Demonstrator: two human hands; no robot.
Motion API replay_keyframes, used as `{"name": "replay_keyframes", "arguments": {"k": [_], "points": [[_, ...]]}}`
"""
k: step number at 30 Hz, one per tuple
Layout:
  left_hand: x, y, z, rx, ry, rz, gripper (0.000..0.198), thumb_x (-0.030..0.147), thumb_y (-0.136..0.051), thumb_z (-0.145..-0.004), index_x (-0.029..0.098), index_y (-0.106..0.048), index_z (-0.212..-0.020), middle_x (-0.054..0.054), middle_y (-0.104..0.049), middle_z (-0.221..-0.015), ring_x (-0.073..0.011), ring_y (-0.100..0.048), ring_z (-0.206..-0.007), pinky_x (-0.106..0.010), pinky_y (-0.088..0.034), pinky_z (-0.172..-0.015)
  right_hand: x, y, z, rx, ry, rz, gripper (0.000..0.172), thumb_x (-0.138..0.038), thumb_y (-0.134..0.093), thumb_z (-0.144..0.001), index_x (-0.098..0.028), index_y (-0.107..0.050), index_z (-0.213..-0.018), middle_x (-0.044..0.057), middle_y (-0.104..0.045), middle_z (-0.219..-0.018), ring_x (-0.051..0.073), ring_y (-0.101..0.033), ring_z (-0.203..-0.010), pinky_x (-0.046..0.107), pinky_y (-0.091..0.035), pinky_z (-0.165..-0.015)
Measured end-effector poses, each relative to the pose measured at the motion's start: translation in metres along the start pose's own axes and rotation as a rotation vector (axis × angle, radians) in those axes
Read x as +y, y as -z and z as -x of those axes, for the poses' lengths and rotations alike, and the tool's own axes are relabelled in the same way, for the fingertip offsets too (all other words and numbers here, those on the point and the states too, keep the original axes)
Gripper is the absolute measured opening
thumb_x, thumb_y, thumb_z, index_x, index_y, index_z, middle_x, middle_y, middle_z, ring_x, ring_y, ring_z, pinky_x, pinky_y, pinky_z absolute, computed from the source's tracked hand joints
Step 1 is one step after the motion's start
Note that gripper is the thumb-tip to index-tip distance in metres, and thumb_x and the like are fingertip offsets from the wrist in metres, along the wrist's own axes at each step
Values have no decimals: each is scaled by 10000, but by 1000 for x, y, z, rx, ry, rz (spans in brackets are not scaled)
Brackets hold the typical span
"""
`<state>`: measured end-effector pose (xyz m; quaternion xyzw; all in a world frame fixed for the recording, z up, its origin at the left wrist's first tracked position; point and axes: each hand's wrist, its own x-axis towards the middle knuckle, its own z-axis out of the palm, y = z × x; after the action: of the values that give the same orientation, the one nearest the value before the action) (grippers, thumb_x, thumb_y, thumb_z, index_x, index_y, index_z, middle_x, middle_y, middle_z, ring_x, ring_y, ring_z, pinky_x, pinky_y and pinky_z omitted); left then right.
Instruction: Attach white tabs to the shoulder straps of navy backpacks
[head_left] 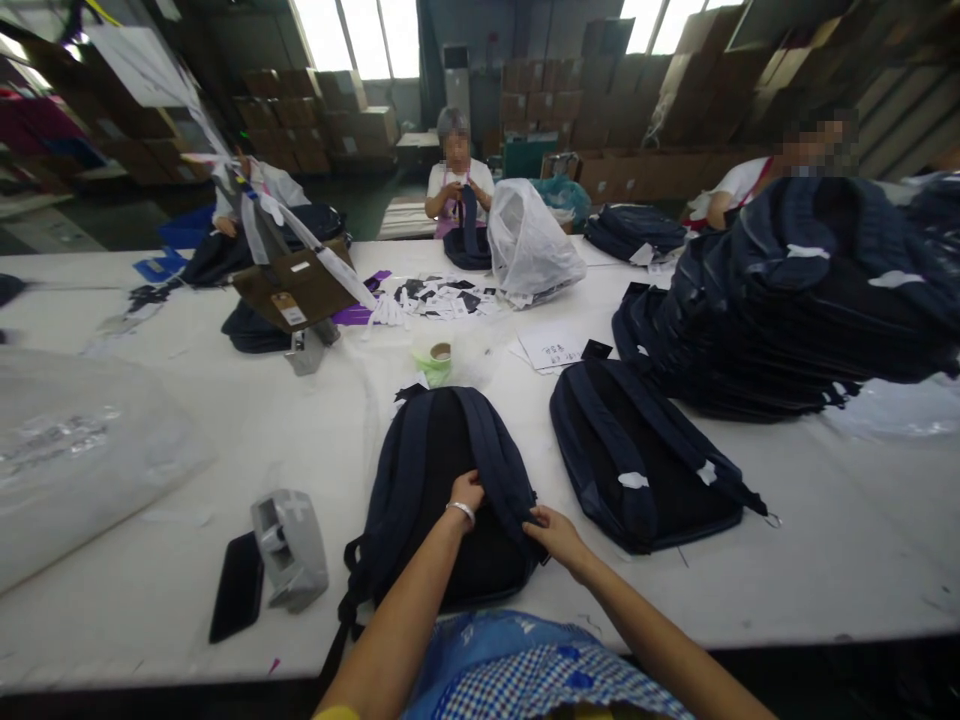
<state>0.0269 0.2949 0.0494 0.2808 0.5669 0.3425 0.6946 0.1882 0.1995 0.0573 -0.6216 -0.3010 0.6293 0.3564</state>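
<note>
A dark navy backpack (444, 440) lies on the table right in front of me, its back panel and shoulder straps facing up. My left hand (466, 492), a silver bracelet at its wrist, grips the inner edge of the right-side shoulder strap (491, 440); some of its fingertips are hidden by the strap. At the outer lower edge of that same strap, my right hand (556, 535) pinches with thumb and fingers. Just to the right lies a second navy backpack (611, 440), with white wrapping on its straps.
A grey tape dispenser (292, 550) and a black phone (237, 588) lie at left. A tall backpack stack (795, 300) rises at right. Beyond are a tape roll (440, 352), paper sheets (551, 348), scattered tags (450, 298) and a plastic bag (529, 240). Co-workers sit across the table.
</note>
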Motion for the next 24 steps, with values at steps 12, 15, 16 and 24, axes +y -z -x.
{"name": "replay_keyframes", "arguments": {"k": [12,15,16,24], "points": [[-17,23,21,137,-71,159,480,26,-758,-614,154,-632,-1059,-114,-691,-1069,-176,-670,-943,-290,-519,-878,-9,19,14,-238,-195,-56,261,-337,-683,-692,-181,-690,-901,39,-704,-810,166,-629,-699,256,-437,-622],[-35,30,46,166,24,188,315,214,-719,-746,146,-616,-1035,-132,-692,-1029,-172,-683,-877,-312,-537,-818,-7,21,16,-208,-236,-92,260,-350,-693,-706,-200,-692,-919,33,-703,-852,154,-616,-723,236,-424,-607],[-40,30,55,134,75,199,284,290,-709,-763,123,-630,-979,-148,-702,-967,-189,-692,-820,-336,-550,-772,-6,21,16,-194,-250,-94,269,-355,-698,-705,-205,-689,-928,26,-701,-839,148,-609,-707,230,-418,-594],[-52,-9,78,-129,171,412,443,460,-759,-681,109,-678,-939,-157,-720,-965,-253,-693,-862,-381,-553,-786,-6,-2,26,-157,-209,-75,357,-394,-734,-686,-187,-674,-972,30,-707,-833,157,-626,-733,240,-440,-650]]}}
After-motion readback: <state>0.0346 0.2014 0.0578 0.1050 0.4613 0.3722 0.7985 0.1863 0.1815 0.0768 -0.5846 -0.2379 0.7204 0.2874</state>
